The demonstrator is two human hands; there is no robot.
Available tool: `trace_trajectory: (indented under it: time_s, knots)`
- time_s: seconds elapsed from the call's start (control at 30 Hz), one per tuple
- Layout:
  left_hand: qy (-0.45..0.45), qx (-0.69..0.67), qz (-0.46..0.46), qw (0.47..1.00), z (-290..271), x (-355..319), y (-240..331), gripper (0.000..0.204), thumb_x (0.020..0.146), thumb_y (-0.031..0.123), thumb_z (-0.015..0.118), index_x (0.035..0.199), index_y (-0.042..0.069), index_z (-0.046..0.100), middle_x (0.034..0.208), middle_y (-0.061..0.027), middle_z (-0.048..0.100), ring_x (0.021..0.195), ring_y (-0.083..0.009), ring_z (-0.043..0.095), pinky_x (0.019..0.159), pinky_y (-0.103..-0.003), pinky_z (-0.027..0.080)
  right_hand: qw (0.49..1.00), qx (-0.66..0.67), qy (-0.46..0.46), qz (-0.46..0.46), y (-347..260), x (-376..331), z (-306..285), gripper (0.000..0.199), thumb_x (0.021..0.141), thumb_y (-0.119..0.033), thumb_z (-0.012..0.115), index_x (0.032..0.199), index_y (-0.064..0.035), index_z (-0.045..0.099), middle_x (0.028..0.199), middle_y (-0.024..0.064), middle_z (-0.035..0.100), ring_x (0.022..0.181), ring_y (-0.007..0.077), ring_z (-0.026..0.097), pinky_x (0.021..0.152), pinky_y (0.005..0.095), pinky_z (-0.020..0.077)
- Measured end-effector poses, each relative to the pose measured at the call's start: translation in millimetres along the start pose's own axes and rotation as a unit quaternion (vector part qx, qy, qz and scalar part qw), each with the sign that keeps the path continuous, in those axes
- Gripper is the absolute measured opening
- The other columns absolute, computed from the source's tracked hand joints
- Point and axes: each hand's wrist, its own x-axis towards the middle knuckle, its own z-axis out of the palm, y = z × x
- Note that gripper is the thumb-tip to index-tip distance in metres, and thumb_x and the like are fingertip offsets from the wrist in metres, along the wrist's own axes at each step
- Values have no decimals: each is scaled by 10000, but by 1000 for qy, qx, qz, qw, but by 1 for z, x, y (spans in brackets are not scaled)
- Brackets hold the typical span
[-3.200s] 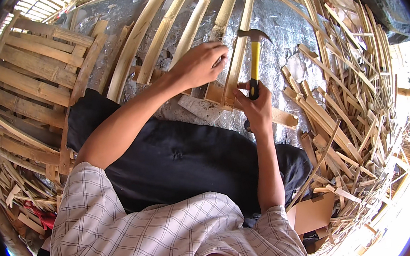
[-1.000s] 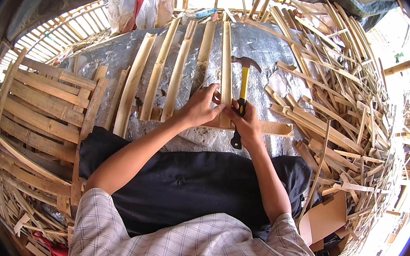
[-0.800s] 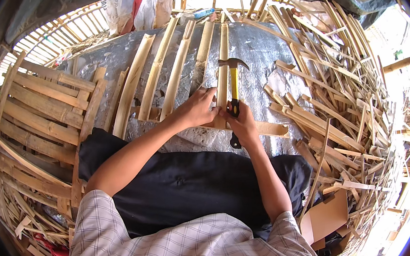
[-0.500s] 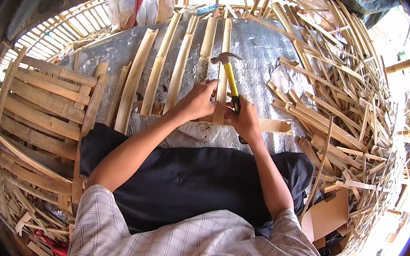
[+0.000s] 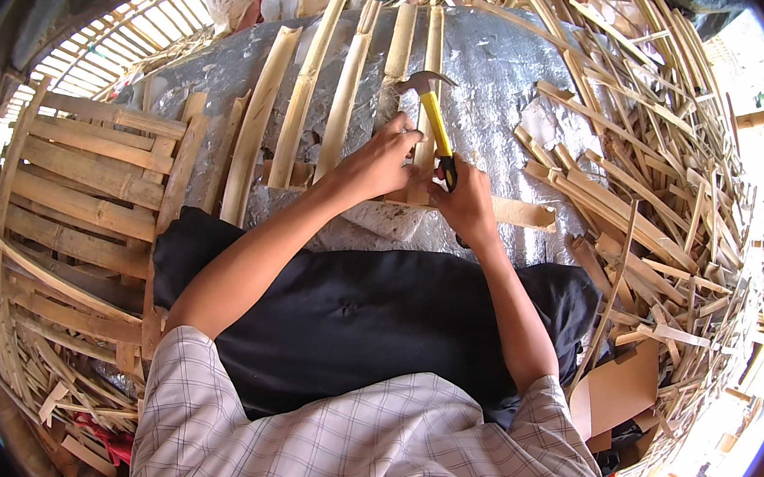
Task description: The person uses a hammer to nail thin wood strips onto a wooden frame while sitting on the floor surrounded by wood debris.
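My right hand [image 5: 468, 201] is wrapped round the black grip of a claw hammer [image 5: 436, 125] with a yellow shaft and dark metal head. The hammer head is above the rightmost of several split bamboo slats [image 5: 433, 66], which run away from me side by side. Close by on the left, my left hand [image 5: 384, 160] has its fingers curled in at the near end of that slat. Whatever they pinch is too small or hidden to make out. Under the slats' near ends, a bamboo crosspiece [image 5: 525, 214] lies crosswise, its right end sticking out past my right hand.
A finished-looking bamboo slat panel [image 5: 87, 189] lies at the left. Heaped bamboo strips and offcuts [image 5: 645, 204] fill the right side. A pale stone-like block [image 5: 389, 219] sits below the crosspiece, on silvery sheeting [image 5: 512, 60]. Black cloth [image 5: 343, 311] covers my lap; a cardboard box [image 5: 619, 390] is lower right.
The whole view has shifted, so the scene appears higher and slightly to the right. Both hands and the hammer keep nearly the same places over the slat.
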Motion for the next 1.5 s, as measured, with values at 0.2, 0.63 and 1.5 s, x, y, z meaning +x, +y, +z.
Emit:
trace_trajectory:
  time_s: [0.2,0.63,1.5]
  knots:
    - [19,7,11,1000,2,-4,4,470,789,141,832,1177,-54,652,1209,-176,557,1081,-367,636,928,-424,536,1000,0,-7,-8,-1,-3,-6,336,770,-113,829,1011,28,640,819,166,689,743,339,691,711,398,520]
    - [98,70,-241,963,-128,7,-87,81,930,40,652,1008,28,670,995,-129,725,977,-219,702,878,-308,597,1000,1,-6,-9,-2,-6,-6,263,804,-82,810,881,12,577,700,189,616,636,384,611,625,422,481]
    - [216,360,-319,850,-104,-54,-136,224,873,72,641,1067,-35,672,1006,-227,717,1012,-424,692,834,-528,583,996,75,17,-37,21,-4,4,205,763,2,756,808,28,558,801,257,636,794,494,609,725,526,479]
